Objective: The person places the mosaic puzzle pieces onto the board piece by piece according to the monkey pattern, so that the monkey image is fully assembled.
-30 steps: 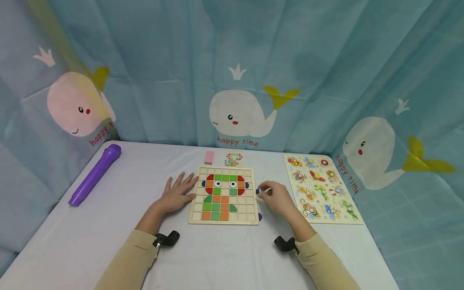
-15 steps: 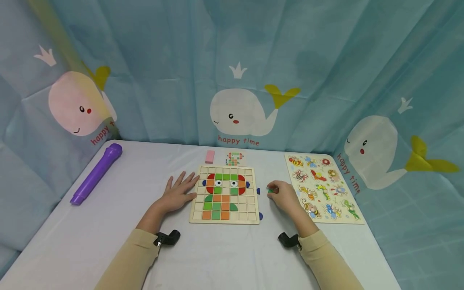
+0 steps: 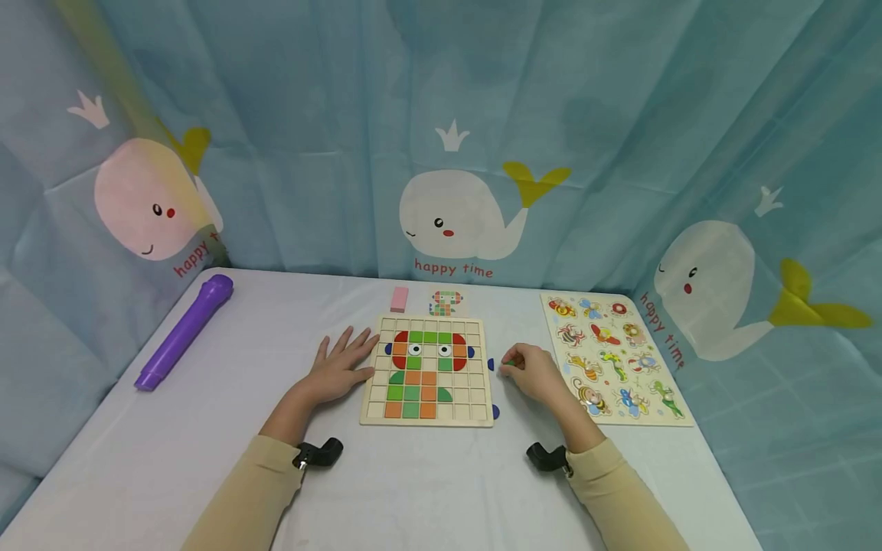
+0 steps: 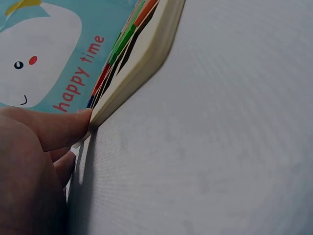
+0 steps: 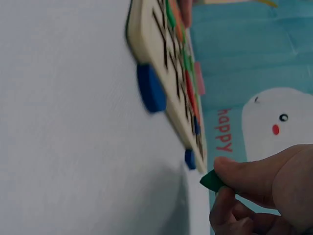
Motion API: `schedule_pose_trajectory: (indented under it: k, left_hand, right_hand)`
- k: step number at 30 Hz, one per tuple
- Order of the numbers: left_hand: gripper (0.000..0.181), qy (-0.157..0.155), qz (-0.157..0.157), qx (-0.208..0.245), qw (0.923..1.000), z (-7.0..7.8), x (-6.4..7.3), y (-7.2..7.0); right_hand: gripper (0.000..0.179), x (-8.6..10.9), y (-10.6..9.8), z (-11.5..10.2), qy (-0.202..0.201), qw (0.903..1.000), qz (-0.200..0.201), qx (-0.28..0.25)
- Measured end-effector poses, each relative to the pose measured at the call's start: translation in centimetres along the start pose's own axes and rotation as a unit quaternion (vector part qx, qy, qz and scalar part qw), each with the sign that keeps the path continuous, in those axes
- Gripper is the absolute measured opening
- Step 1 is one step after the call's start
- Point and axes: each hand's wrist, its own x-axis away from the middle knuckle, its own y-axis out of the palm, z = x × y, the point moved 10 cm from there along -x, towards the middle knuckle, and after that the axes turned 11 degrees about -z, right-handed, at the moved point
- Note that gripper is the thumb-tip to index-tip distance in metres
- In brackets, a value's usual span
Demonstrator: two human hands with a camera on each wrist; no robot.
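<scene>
My right hand pinches a small green puzzle piece between thumb and fingers, just right of the wooden grid board. In the right wrist view, the piece's pointed end sticks out past the thumb. Two blue half-round pieces lie along the board's right edge, an upper one close to my fingertips and a lower one. My left hand lies with fingers spread at the board's left edge, its thumb touching the side. Green, orange and red tiles with two eye tiles fill part of the grid.
Behind the board are a pink block and a small pattern card. An insect picture puzzle lies to the right, a purple microphone-shaped tube at the far left. A whale-print curtain surrounds the white table.
My right hand has left the upper blue piece at the board's edge, moved right, and come slightly back left with the green piece pinched. The left hand stays in place.
</scene>
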Motion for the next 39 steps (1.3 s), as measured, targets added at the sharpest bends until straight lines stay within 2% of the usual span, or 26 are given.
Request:
schedule_pose_trajectory:
  k: [5,10,16,20,29,34,39]
  left_hand:
    - [0.069,0.001,-0.001,0.003,1.0000,-0.1,0.0,0.1]
    - [0.069,0.002,-0.002,0.004,1.0000,0.0,0.1,-0.1]
    - [0.068,0.006,-0.002,0.003,1.0000,0.2,-0.1,-0.1]
    - [0.069,0.002,-0.005,-0.003,1.0000,0.1,-0.1,0.0]
    - [0.068,0.010,0.001,-0.006,0.9999,0.1,0.0,-0.3]
    - [0.067,0.016,-0.005,0.000,0.9999,0.1,0.1,-0.1]
    - [0.068,0.017,-0.001,-0.007,0.9998,0.0,-0.1,-0.1]
  right_hand:
    - [0.010,0.2,0.8,-2.0,-0.018,0.9996,-0.014,-0.019]
    - [0.014,0.3,2.4,-4.7,-0.053,0.9975,-0.041,-0.020]
    - [0.003,0.4,4.5,-7.7,-0.088,0.9936,-0.067,-0.021]
    - [0.004,0.6,5.8,-9.8,-0.115,0.9890,-0.089,-0.028]
    - [0.010,0.7,9.4,-14.3,-0.135,0.9808,-0.132,-0.049]
    - [0.010,0.3,11.7,-16.2,-0.158,0.9765,-0.142,-0.033]
    - [0.011,-0.2,13.1,-17.4,-0.166,0.9770,-0.134,-0.003]
